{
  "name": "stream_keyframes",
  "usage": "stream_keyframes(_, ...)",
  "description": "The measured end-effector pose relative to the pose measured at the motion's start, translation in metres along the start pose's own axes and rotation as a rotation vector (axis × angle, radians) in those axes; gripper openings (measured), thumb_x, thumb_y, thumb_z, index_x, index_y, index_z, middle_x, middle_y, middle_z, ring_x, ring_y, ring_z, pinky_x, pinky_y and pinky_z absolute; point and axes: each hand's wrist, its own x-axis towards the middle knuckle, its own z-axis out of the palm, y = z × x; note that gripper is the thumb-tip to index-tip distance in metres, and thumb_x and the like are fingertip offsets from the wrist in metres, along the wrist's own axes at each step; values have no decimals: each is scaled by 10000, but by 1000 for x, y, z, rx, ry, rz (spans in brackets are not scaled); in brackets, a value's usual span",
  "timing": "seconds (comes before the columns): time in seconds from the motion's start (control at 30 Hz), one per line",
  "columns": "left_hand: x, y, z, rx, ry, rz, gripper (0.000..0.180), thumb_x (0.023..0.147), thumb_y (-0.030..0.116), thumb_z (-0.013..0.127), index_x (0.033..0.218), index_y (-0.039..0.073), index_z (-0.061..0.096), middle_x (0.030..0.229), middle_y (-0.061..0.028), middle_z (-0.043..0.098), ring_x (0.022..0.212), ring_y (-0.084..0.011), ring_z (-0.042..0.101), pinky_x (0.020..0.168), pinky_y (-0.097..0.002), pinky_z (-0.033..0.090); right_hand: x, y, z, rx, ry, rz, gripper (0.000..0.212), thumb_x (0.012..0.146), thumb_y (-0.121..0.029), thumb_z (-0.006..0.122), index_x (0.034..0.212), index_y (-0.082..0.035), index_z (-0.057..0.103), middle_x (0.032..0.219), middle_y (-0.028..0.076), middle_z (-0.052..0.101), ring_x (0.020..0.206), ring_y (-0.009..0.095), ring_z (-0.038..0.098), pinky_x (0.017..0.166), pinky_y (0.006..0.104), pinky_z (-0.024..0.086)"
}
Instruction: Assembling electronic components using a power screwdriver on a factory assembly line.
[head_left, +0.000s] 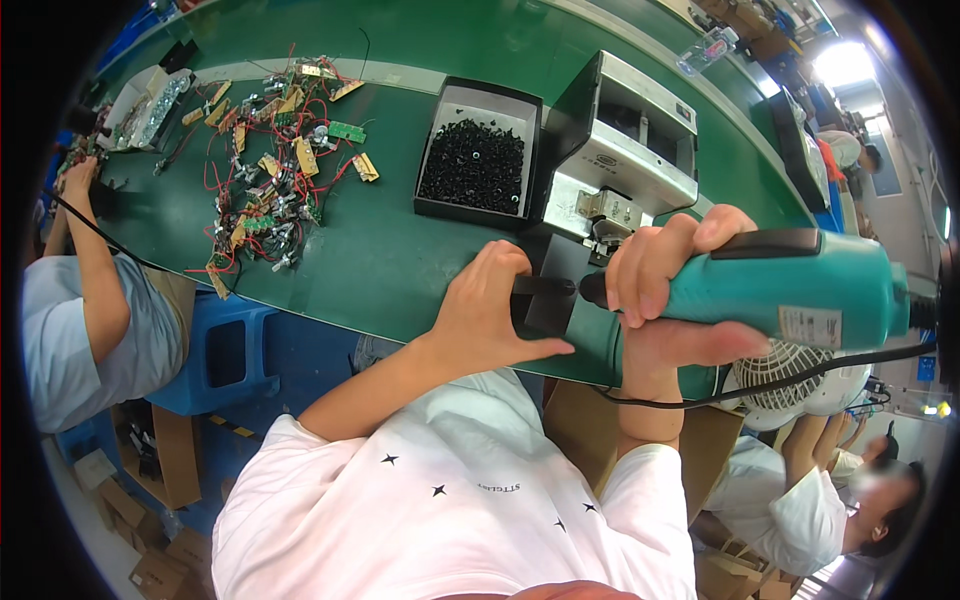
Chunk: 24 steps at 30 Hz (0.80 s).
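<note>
My right hand [668,275] is closed around a teal electric screwdriver [790,285] with a dark lever. Its narrow black nose points left, toward my left hand [487,303]. That hand curves in a C around a dark block [548,318], fingers at its left side and thumb stretched along its near edge. The nose crosses in front of the block, so the contact there is partly hidden. Just beyond my right hand stands a metal screw feeder [625,135] with an open front. Beside it, a black tray [425,205] holds many tiny black pieces.
Circuit boards with red wires [300,155] lie heaped on the green table [370,260]. A bag of shiny parts [160,110] is farther left. The screwdriver's cable [720,395] loops past a fan [800,375]. A co-worker's arm [95,255] reaches in at left; a blue stool [220,350] stands nearby.
</note>
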Motion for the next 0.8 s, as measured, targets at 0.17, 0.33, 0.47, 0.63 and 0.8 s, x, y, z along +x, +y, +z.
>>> stream_keyframes(0.17,-3,6,-10,172,-58,-47,603,622,139,741,1157,19,490,1094,-147,580,865,-286,601,720,-319,494,-5,-18,-6,-92,-5,-121,749,698,-734,598,1066,-98,450,498,-17,453,362,78,382,339,216,344)
stream_keyframes(0.33,27,7,-73,126,41,-235,393,894,189,457,1240,5,440,1250,-171,456,1129,-271,455,993,-375,340,-23,-44,-62,-26,160,-95,709,753,-663,611,1103,-70,444,521,10,475,387,104,417,366,245,372)
stream_keyframes(0.47,111,-25,-105,319,55,-111,310,955,130,358,1218,-4,452,1196,-125,509,1093,-249,488,989,-327,346,-39,-39,-101,-100,313,-25,669,810,-594,599,1148,-39,440,555,39,493,420,118,438,398,252,389)
stream_keyframes(0.63,238,-101,-78,185,-33,-112,283,914,148,464,1159,22,525,1123,-94,564,989,-206,526,898,-289,386,-38,-35,-108,-168,314,-58,558,839,-357,649,1204,9,440,628,50,516,484,121,445,453,230,391)
stream_keyframes(0.8,277,-136,-60,103,-51,-172,259,872,166,570,1100,48,598,1050,-62,618,886,-162,565,807,-250,426,-41,-35,-112,-174,317,-22,565,839,-309,650,1242,15,422,679,58,527,535,128,458,487,229,399)
